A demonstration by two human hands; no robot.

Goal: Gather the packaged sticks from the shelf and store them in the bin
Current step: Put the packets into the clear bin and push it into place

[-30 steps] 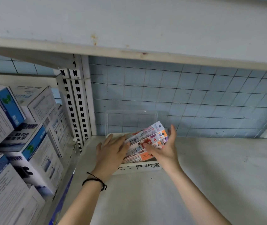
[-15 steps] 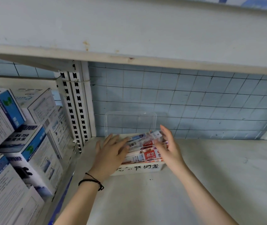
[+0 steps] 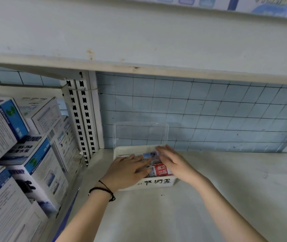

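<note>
The packaged sticks (image 3: 160, 171) are laid in the white bin (image 3: 156, 183) at the centre of the frame, on the shelf (image 3: 226, 186). They are pressed by the left hand (image 3: 127, 171) and the right hand (image 3: 176, 164), both flat with fingers extended, nothing gripped. The bin's clear lid (image 3: 141, 135) is stood upright behind.

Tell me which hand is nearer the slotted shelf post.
Left. The left hand rests over the left side of the bin, toward the slotted post; the right hand lies across its right side, farther away.
</note>
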